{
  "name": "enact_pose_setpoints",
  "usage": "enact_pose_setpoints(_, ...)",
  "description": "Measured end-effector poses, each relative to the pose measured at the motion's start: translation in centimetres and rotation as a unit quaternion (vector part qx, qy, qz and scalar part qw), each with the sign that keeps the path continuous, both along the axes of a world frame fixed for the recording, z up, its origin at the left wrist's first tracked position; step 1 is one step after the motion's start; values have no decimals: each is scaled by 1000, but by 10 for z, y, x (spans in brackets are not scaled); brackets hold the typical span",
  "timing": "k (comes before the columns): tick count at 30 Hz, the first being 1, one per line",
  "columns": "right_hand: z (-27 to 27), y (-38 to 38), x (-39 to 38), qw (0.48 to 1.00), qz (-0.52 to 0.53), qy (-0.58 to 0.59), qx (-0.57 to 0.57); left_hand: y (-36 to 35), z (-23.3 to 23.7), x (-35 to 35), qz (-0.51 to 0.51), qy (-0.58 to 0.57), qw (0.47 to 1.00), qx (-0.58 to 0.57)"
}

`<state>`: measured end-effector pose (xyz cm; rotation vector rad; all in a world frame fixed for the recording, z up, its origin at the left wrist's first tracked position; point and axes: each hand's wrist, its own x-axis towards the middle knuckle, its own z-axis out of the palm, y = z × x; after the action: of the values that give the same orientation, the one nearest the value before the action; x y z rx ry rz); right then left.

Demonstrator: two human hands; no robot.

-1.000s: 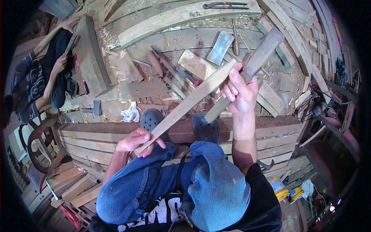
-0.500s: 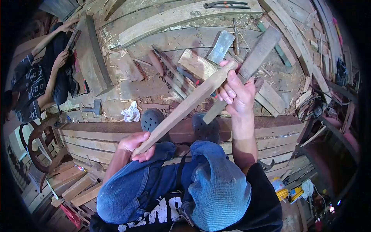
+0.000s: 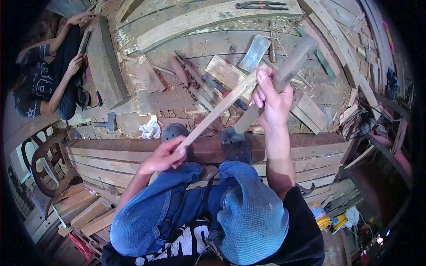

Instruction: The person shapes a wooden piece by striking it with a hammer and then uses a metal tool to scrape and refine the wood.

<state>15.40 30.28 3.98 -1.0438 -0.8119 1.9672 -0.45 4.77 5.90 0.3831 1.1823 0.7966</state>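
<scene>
My left hand (image 3: 165, 157) is closed around the near end of a long, squared wooden strip (image 3: 218, 114), which slants up to the right over my shoes. The far end of the strip meets the thumb and fingers of my right hand (image 3: 274, 98). That same hand is wrapped round a thick grey-brown bar (image 3: 298, 60), which crosses behind the fingers and pokes out below them; I cannot make out its exact kind. On the floor beyond lie a pale wood block (image 3: 224, 71) and a flat metal blade (image 3: 256, 51).
Pincers (image 3: 261, 5) rest on a curved plank (image 3: 191, 26) at the back. A hatchet (image 3: 111, 122) and a white rag (image 3: 150, 127) lie left of my shoes. Another person (image 3: 49, 75) sits at left beside a thick beam (image 3: 104, 66). A plank bench (image 3: 106, 153) is under me.
The wooden strip has turned about its length and now shows a narrower face. My left hand has slid forward and up along it. The other person's hands have shifted slightly.
</scene>
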Motion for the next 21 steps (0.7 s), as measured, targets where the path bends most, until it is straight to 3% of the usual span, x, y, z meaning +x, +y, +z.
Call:
enact_pose_setpoints(1,-7,0,0,1000,2,-1,-1,-1,-7,5,2,-1,1000,-1)
enact_pose_setpoints(3,-26,-1,-3,997,22,-72,1,-9,-38,12,-52,252,961,105)
enact_pose_setpoints(4,-37,1,1,986,68,-150,-8,-13,-52,14,-36,183,979,81)
enact_pose_setpoints(5,-56,0,3,986,72,-151,-10,-18,-63,17,-32,182,980,78)
enact_pose_setpoints(7,-86,-4,5,945,106,-282,126,-18,-76,23,24,12,996,-84)
enact_pose_setpoints(8,-90,-7,13,896,158,-373,181,-16,-78,26,39,4,991,-131)
enact_pose_setpoints(9,-88,-10,17,894,166,-374,181,-18,-84,25,45,0,990,-134)
enact_pose_setpoints(11,-85,-17,25,829,205,-446,267,-26,-101,21,35,-22,984,-175)
enact_pose_setpoints(15,-92,-25,38,778,374,-460,207,-16,-99,16,57,-50,966,-248)
enact_pose_setpoints(16,-103,-34,38,785,334,-441,279,-14,-100,17,61,-52,965,-249)
enact_pose_setpoints(19,-118,-40,34,750,381,-481,247,-11,-102,20,39,-3,973,-226)
enact_pose_setpoints(21,-133,-44,33,757,358,-457,300,-9,-103,20,55,-11,972,-228)
